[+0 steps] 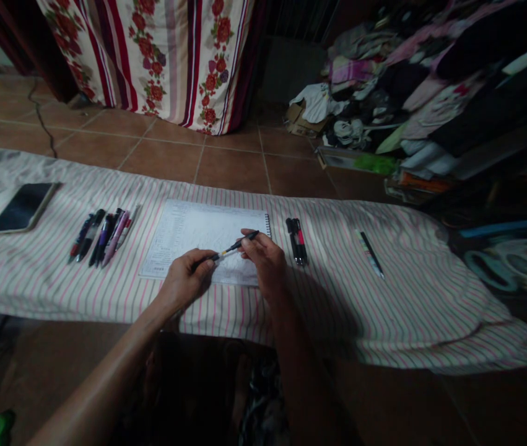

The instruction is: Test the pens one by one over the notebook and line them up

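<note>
Over a spiral notebook (163, 248) with a pale printed page, both of my hands meet on a slim dark pen (233, 246). My left hand (186, 275) is closed around its dark barrel end. Thumb and fingers of my right hand (265, 259) pinch the black upper end. A thin light, yellowish section shows between the two grips; whether the pen is in separate parts I cannot tell. Just right of the notebook lie two black pens (296, 241), one with a red-pink part. Left of it is a row of several pens (100, 238).
A striped cloth (337, 297) covers the long surface. A phone (24, 207) lies at the far left and a single thin pen (371, 254) at the right. Beyond are a tiled floor (226, 161), a floral curtain (174, 62) and heaped clothes (360, 68).
</note>
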`<state>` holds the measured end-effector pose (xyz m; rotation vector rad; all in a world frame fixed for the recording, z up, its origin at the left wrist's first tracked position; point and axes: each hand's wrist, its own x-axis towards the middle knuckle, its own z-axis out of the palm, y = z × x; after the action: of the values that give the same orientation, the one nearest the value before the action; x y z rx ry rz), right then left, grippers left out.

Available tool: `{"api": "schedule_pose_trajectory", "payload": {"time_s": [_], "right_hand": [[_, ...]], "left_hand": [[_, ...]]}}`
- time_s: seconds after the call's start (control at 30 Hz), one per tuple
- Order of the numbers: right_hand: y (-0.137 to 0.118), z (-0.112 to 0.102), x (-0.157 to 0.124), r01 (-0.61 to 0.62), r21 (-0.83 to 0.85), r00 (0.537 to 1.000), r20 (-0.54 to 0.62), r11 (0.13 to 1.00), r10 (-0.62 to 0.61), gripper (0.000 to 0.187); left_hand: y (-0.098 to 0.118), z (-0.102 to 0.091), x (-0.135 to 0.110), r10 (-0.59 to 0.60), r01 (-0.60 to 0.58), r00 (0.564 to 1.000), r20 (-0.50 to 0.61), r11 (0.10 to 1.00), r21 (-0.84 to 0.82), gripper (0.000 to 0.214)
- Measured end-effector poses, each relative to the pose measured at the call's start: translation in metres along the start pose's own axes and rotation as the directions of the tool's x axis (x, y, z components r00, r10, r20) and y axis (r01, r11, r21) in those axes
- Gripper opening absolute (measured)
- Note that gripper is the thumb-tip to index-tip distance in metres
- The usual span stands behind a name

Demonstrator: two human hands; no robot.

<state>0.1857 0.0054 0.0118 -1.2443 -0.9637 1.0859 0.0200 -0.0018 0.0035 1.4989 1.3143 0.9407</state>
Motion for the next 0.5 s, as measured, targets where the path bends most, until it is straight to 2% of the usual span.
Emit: {"api": "schedule_pose_trajectory", "payload": {"time_s": [0.2,0.5], "right_hand": [[0.0027,0.0045,-0.002,-0.001,0.005,0.998,0.069,1.0,0.001,0.034],[0.0037,0.0077,-0.0032,-0.026,0.006,0.996,0.084,1.0,0.025,0.03]], "left_hand": [[0.0018,-0.0001,-0.0007,0.0,0.0,1.0,-0.002,1.0,-0.015,0.022],[-0.0004,0.001,0.0001,0.0,0.0,1.0,-0.005,0.999,-0.039,0.02]]}}
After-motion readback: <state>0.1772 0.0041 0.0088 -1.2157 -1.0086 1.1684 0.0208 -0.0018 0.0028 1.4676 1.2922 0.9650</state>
